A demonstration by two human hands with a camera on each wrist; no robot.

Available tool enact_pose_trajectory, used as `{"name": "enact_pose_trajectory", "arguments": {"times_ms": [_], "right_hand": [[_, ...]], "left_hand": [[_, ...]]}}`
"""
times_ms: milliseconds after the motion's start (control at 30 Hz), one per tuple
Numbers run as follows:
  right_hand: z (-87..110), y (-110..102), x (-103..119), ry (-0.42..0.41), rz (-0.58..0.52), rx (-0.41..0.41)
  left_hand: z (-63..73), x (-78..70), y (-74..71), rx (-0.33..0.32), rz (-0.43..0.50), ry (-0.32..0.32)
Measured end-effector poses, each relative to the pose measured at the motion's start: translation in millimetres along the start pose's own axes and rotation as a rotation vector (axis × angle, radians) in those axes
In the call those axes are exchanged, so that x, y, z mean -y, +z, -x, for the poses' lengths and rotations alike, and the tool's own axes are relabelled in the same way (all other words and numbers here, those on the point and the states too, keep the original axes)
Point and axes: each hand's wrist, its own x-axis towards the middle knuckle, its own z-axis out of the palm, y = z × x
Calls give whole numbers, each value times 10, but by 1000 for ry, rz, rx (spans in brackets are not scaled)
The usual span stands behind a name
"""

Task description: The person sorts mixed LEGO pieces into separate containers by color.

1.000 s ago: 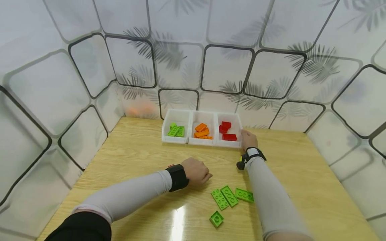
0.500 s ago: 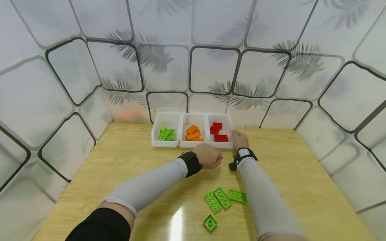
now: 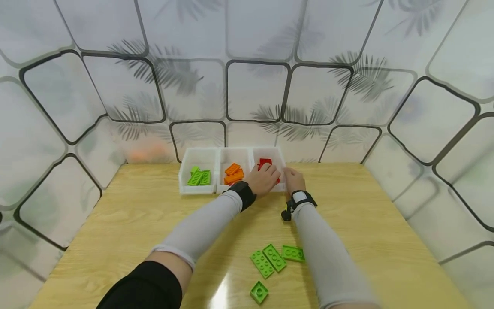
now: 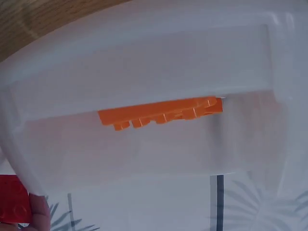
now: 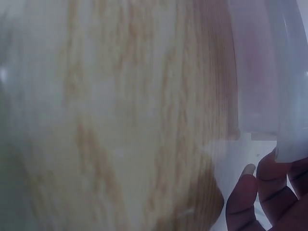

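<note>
A white box with three compartments (image 3: 198,189) stands on the table at the back. My left hand (image 3: 263,179) reaches over the front rim into its right compartment, among red bricks (image 3: 264,162). In the left wrist view, the fingers pinch a red brick (image 4: 14,199) at the lower left corner. My right hand (image 3: 294,179) holds the box by its right end; in the right wrist view the fingers (image 5: 274,187) curl at the box corner. Orange bricks (image 3: 233,172) lie in the middle compartment and green bricks (image 3: 200,177) in the left one.
Several loose green bricks lie on the wooden table (image 3: 127,223) nearer to me: a pair side by side (image 3: 268,260), one (image 3: 292,253) beside the right forearm, and a small square one (image 3: 259,292) in front. A patterned curtain (image 3: 193,94) surrounds the table's back and sides.
My left hand has moved forward from above the table into the red compartment. The right hand has stayed at the box's right end. The head view has shifted to the right.
</note>
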Motion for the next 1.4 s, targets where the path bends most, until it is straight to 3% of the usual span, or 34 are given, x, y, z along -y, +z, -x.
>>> {"name": "enact_pose_trajectory", "arguments": {"times_ms": [267,533,733,933,1133,1267,1400], "right_hand": [[185,231,96,-30,20,5],[192,297,185,-61,44,48],[102,298,180,-45,61,54],[-5,247,136,-12,24,65],[19,173,99,-4,32,77],[10,109,57,24,33,70],[-44,26,30,56,44,53]], "left_hand": [[265,108,185,-23,-57,19],[363,261,170,64,-8,-105],[443,379,166,132,9,-156],[571,497,161,87,-58,-129],[760,607,80,61,-31,-131],[986,780,60,13,22,-197],[1255,1018,42,-3,108,-343]]}}
